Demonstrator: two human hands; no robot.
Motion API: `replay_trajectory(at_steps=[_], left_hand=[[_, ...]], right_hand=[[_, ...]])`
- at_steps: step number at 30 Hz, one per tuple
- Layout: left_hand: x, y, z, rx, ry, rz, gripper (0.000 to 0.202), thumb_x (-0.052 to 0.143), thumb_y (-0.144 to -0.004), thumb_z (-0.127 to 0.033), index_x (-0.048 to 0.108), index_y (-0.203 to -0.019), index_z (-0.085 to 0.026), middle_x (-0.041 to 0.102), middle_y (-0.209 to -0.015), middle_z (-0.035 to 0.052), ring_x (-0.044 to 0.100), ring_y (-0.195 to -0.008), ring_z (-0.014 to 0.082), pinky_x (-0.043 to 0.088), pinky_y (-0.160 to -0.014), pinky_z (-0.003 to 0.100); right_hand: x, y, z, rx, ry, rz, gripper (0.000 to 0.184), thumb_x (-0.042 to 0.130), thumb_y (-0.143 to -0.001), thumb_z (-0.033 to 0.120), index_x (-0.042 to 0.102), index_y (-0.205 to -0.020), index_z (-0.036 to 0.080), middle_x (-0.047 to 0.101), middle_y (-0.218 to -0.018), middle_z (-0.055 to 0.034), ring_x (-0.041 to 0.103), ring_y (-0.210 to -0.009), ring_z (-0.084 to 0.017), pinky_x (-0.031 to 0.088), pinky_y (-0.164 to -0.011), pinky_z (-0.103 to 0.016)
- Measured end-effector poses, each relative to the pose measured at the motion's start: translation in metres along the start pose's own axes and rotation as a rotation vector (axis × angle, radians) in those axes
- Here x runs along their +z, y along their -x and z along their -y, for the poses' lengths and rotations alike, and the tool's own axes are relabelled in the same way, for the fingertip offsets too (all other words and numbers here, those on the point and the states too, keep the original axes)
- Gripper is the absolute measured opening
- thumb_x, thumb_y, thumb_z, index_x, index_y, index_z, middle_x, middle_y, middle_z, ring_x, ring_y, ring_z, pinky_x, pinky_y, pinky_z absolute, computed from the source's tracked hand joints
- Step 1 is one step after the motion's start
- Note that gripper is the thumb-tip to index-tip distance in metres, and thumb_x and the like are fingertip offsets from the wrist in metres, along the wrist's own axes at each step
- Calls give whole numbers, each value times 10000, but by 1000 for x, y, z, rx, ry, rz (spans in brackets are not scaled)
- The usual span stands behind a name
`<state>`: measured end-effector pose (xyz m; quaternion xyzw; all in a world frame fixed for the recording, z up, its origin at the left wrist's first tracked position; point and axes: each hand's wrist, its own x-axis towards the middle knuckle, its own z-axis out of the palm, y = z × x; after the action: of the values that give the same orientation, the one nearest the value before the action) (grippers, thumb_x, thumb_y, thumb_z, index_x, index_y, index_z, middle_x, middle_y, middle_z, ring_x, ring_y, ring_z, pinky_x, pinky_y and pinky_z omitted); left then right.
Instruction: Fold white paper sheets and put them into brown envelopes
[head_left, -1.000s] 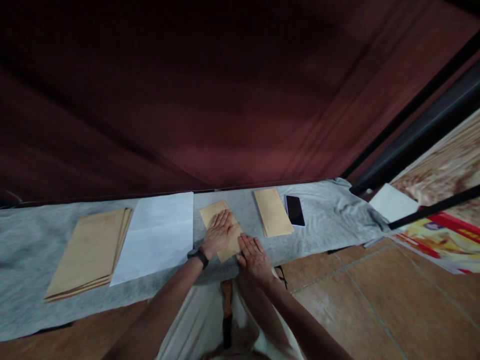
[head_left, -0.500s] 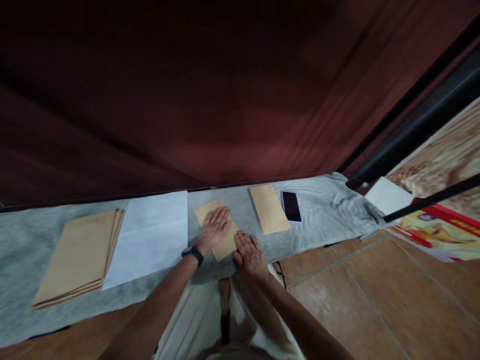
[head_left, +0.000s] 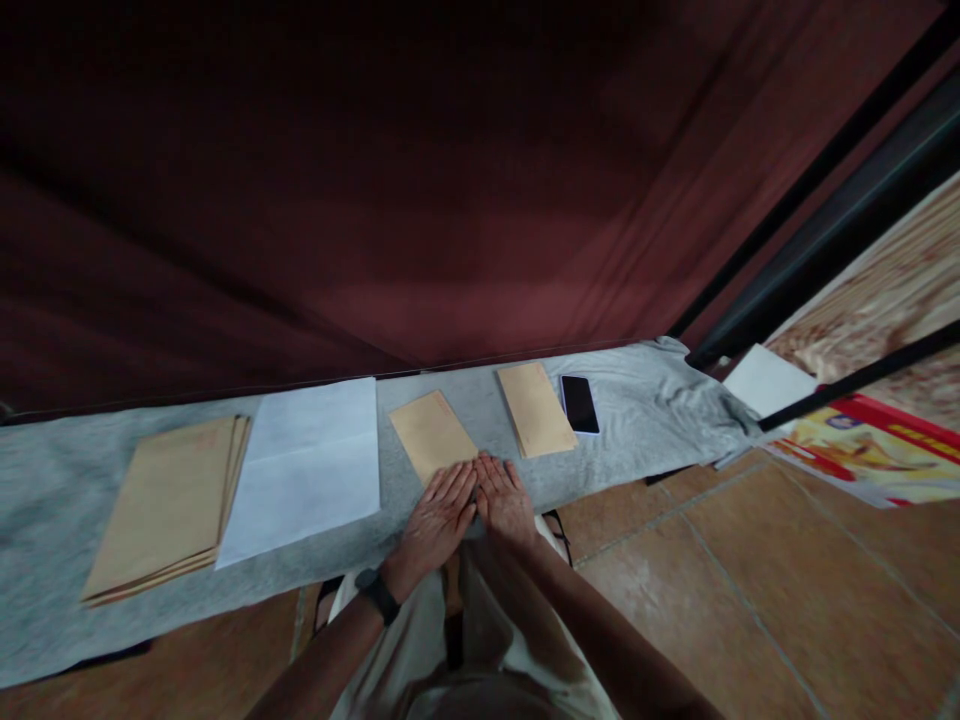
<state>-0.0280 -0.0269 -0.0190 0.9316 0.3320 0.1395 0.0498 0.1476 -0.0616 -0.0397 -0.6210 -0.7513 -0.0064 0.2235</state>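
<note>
A small brown envelope [head_left: 432, 432] lies flat and slanted on the grey cloth in front of me. My left hand [head_left: 440, 515] rests flat over its near end, fingers stretched out, hiding that edge. Beside it, my right hand [head_left: 504, 500] lies flat too, fingertips at the envelope's near right corner and on the cloth. The two hands meet at the index fingers and thumbs. Neither one grips anything. Just right of the envelope is a small stack of similar brown envelopes [head_left: 535, 410].
A phone [head_left: 580, 405] lies right of the small stack. To the left are white paper sheets [head_left: 304, 470] and large brown envelopes [head_left: 165, 505] on the grey cloth [head_left: 45, 540]. A dark red curtain [head_left: 420, 250] hangs behind. A colourful box [head_left: 885, 450] stands at right beyond black bars.
My left hand has slid from the middle of the envelope down to its near end, beside my right hand. The envelope's upper part is now uncovered.
</note>
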Motion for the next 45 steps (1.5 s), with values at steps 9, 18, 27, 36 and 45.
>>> replay_trajectory(at_steps=[9, 18, 27, 36, 45], left_hand=[[8, 32, -20, -29, -2, -79, 529, 369, -1019, -326, 414, -1504, -119, 442, -1572, 159, 382, -1479, 242, 341, -1220, 487], [1, 45, -20, -75, -77, -61, 588, 400, -1020, -410, 372, -1537, -131, 437, -1579, 133, 389, -1475, 252, 380, -1195, 454], [-5, 64, -14, -121, -123, -95, 604, 387, -1019, -444, 349, -1557, -171, 468, -1559, 114, 439, -1444, 251, 375, -1190, 460], [1, 64, -15, -121, -152, -118, 610, 395, -1014, -433, 373, -1539, -123, 491, -1535, 149, 449, -1437, 267, 374, -1185, 484], [-1, 69, -17, -127, -192, -114, 609, 422, -1003, -399, 359, -1547, -130, 431, -1579, 140, 395, -1471, 265, 345, -1203, 466]], right_hand=[[-7, 1, 8, -107, -109, 45, 472, 402, -1058, 315, 473, -1502, 171, 528, -1507, -85, 449, -1427, -203, 261, -1237, -440], [-21, 14, -8, -101, -69, 105, 500, 446, -1053, 330, 438, -1522, 157, 465, -1554, -93, 433, -1436, -232, 262, -1237, -460], [-36, 17, -22, -44, -74, 96, 488, 439, -1051, 308, 446, -1520, 176, 490, -1538, -99, 425, -1440, -255, 260, -1232, -498], [-12, 13, 30, -168, -176, 132, 480, 468, -1048, 355, 474, -1497, 185, 502, -1532, -69, 445, -1427, -205, 282, -1233, -429], [-19, 16, 5, -107, -115, 108, 485, 450, -1047, 324, 465, -1502, 158, 476, -1546, -91, 446, -1426, -228, 273, -1229, -458]])
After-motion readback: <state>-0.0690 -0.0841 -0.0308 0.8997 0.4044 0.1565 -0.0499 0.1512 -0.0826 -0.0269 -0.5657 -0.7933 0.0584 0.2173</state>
